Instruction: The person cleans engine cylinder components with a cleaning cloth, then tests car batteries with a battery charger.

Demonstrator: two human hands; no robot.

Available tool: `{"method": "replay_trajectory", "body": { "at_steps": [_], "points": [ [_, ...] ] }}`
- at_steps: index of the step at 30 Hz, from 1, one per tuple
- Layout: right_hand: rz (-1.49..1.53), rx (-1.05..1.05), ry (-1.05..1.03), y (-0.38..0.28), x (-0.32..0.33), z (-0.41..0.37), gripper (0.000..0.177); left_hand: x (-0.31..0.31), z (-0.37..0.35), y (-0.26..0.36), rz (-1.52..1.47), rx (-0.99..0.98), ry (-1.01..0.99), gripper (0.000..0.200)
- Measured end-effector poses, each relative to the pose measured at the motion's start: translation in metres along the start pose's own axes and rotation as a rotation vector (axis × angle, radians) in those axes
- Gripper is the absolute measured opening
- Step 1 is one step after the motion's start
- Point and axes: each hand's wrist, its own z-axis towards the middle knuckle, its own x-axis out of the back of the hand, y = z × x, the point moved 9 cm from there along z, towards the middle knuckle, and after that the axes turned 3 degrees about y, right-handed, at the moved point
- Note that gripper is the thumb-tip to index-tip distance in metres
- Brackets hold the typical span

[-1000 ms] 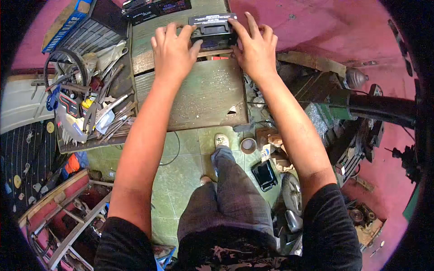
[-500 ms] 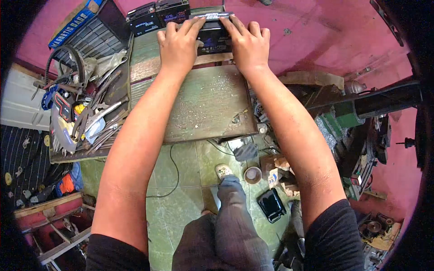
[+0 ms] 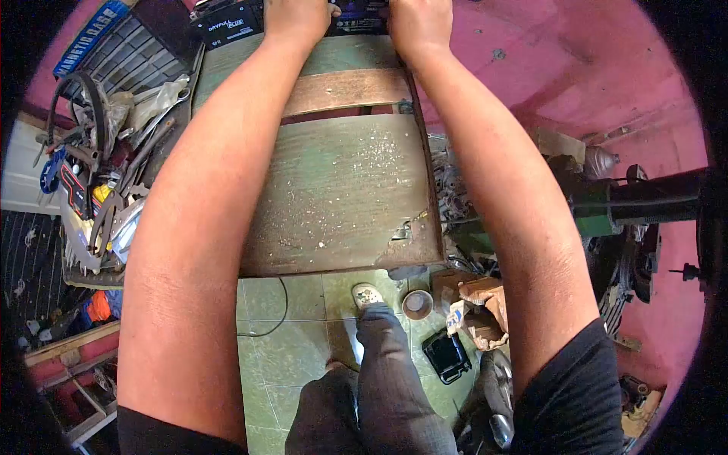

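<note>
At the top edge of the view, a black battery [image 3: 358, 23] with purple markings stands on the rear board of the wooden bench [image 3: 334, 197]. My left hand [image 3: 298, 21] is against its left side, with the thumb tip showing at the battery's front. On the opposite side, my right hand [image 3: 422, 29] presses close to the casing. The frame cuts off most of my fingers and the battery's top. Just left of my left hand stands another black battery [image 3: 230, 29], labelled "DRYFULL PLUS".
Tools and a black belt [image 3: 95, 114] lie heaped on the left, below a "MAGNETIC BASE" box [image 3: 91, 38]. White crumbs dot the front board. A bowl [image 3: 418, 304], a black tray [image 3: 447, 356] and a torn carton [image 3: 483, 315] are on the tiled floor. A pink wall [image 3: 561, 68] rises at right.
The battery between my hands has moved back across the rear board, away from the wooden slat and towards the wall. My view has tilted down, so hands and battery appear higher.
</note>
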Motion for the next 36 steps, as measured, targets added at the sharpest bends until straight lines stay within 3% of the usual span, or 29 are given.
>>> {"method": "replay_trajectory", "body": {
  "at_steps": [1, 3, 11, 13, 14, 16, 20, 22, 23, 25, 28, 29, 31, 32, 34, 36],
  "points": [
    [-0.014, 0.014, -0.03, 0.001, -0.006, 0.004, 0.053, -0.002, 0.005, 0.004, 0.001, 0.003, -0.003, 0.065],
    [-0.031, 0.027, -0.063, 0.005, -0.019, 0.004, 0.054, -0.015, 0.014, 0.008, 0.651, 0.088, -0.126, 0.065],
    [0.019, 0.037, -0.046, 0.01, -0.032, 0.012, 0.053, -0.022, 0.019, -0.022, 0.681, 0.074, -0.161, 0.064],
    [0.052, 0.029, -0.033, 0.013, -0.035, 0.014, 0.052, -0.011, 0.021, -0.027, -0.045, 0.026, -0.111, 0.064],
    [0.084, 0.018, -0.023, 0.015, -0.036, 0.014, 0.051, -0.014, 0.022, -0.021, -0.043, 0.023, -0.11, 0.064],
    [0.083, 0.033, -0.006, 0.015, -0.035, 0.014, 0.051, -0.027, 0.022, -0.023, 0.699, 0.093, -0.194, 0.065],
    [0.04, 0.057, 0.012, 0.012, -0.031, 0.015, 0.05, -0.023, 0.02, -0.031, 0.7, 0.075, -0.186, 0.066],
    [0.059, 0.042, -0.009, 0.011, -0.032, 0.016, 0.05, -0.01, 0.018, -0.028, -0.042, -0.032, -0.123, 0.067],
    [0.074, 0.024, -0.034, 0.012, -0.034, 0.015, 0.05, -0.014, 0.021, -0.025, -0.04, -0.034, -0.129, 0.067],
    [0.071, 0.012, -0.009, 0.009, -0.038, 0.017, 0.049, -0.033, 0.028, -0.033, 0.689, 0.019, -0.215, 0.065],
    [0.072, 0.009, 0.006, 0.013, -0.045, 0.014, 0.049, -0.037, 0.032, -0.038, 0.725, 0.044, -0.176, 0.065],
    [0.085, 0.018, 0.01, 0.014, -0.044, 0.016, 0.049, -0.034, 0.03, -0.048, 0.72, 0.042, -0.179, 0.065],
    [0.186, -0.02, -0.08, 0.024, -0.047, 0.019, 0.049, -0.023, 0.027, -0.057, -0.119, 0.024, -0.163, 0.066],
    [0.292, -0.054, -0.166, 0.027, -0.053, 0.021, 0.049, -0.024, 0.031, -0.04, -0.118, 0.022, -0.163, 0.066],
    [0.283, -0.046, -0.115, 0.027, -0.047, 0.024, 0.05, -0.029, 0.031, -0.03, 0.715, 0.136, -0.262, 0.066],
    [0.277, -0.035, -0.067, 0.025, -0.045, 0.023, 0.052, -0.025, 0.031, -0.026, 0.71, 0.138, -0.261, 0.066]
  ]
}}
